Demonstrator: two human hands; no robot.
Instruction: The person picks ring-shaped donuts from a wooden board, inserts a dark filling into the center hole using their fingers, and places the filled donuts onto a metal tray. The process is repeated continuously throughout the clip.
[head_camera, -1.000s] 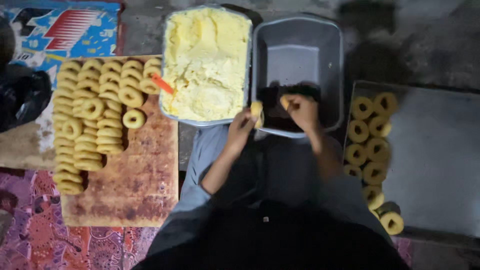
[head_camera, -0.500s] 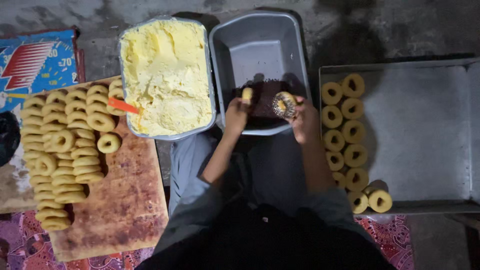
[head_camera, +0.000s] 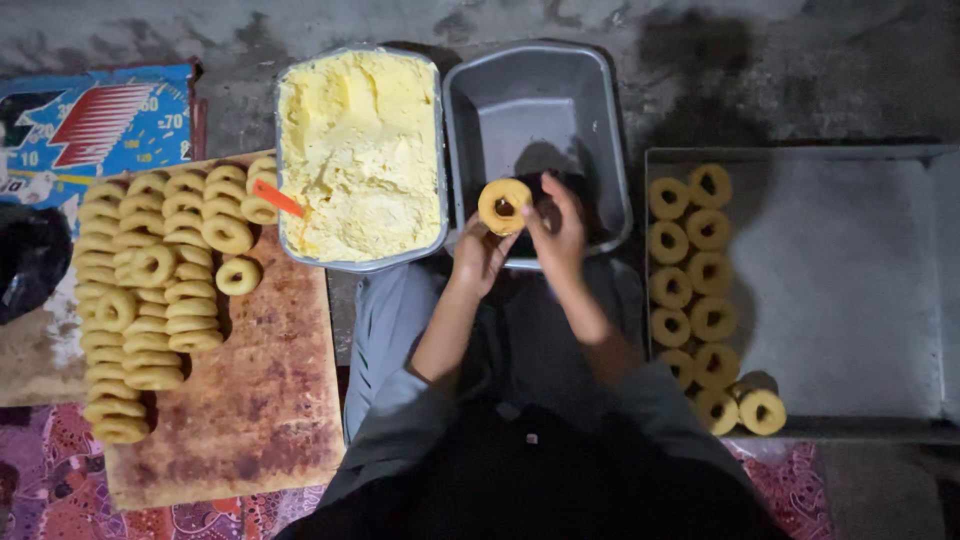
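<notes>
Two hands hold one yellow dough ring over the empty grey metal tub.

At right is the big flat grey metal tray (head_camera: 860, 290), at lower left the brown wooden board (head_camera: 260, 400), at top the tub of soft yellow dough (head_camera: 360, 150) and the grey metal tub (head_camera: 540, 110). In the middle, the left hand (head_camera: 478, 258) and right hand (head_camera: 556, 235) pinch the yellow dough ring (head_camera: 504, 205). It looks light, soft and easy to squash, so hold its edges gently.

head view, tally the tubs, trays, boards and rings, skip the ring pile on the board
tubs: 2
tray: 1
board: 1
tray rings: 12
held ring: 1
total: 17
</notes>
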